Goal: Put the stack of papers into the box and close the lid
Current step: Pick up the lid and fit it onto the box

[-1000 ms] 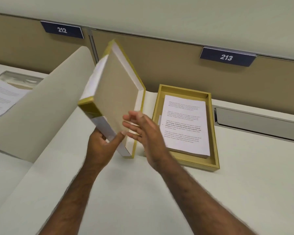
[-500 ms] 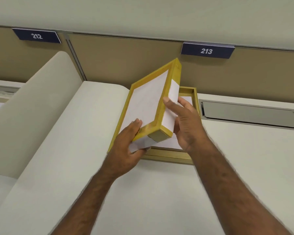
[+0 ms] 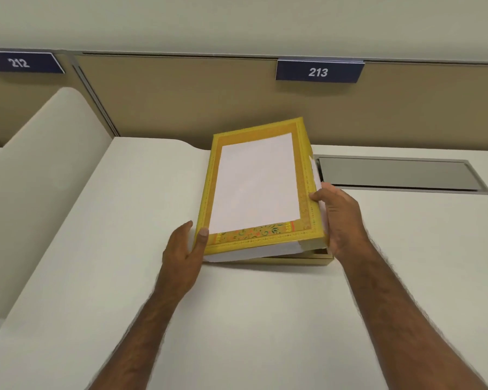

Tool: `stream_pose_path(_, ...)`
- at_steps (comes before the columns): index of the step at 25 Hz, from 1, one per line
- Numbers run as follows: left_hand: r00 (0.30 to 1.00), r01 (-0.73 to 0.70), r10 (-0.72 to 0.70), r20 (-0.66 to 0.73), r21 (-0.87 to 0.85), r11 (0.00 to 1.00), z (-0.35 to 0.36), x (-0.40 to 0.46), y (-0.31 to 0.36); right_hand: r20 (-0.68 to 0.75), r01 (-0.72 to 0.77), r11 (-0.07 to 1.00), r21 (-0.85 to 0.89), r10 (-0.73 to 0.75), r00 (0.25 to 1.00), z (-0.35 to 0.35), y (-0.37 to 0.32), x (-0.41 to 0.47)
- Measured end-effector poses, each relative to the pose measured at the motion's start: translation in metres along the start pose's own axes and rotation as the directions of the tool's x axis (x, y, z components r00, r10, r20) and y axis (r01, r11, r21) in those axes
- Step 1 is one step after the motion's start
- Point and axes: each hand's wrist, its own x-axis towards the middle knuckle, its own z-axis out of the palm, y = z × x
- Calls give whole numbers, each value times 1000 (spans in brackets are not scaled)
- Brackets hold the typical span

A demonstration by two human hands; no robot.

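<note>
**Lid nearly down on the box**

Swung over from its tilt half a second ago, the lid [image 3: 258,184] now lies almost flat over the box [image 3: 307,259]. Head view: our left hand [image 3: 184,249] and right hand [image 3: 340,218] clasp its opposite edges. Papers hidden underneath, presumably inside. We reckon just pressing it shut remains.

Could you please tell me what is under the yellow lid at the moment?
Under the yellow lid, held by the left hand and right hand, only the box base's near right corner shows. The lid covers whatever lies inside.
</note>
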Motion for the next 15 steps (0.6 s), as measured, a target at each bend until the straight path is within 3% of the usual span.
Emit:
stream_pose_path(4,996,-36,44,82,-104,994,8,9,5,-85,45,965,-260,-69,994,-26,18,15)
stream_pose_path(11,996,-84,87,17,-130,988,22,10,5,-53,63,838,-542,-109,993,-44,30,16)
stream_pose_path(15,991,-133,131,-24,-142,981,25,8,6,-30,84,701,-708,-149,988,-45,41,14)
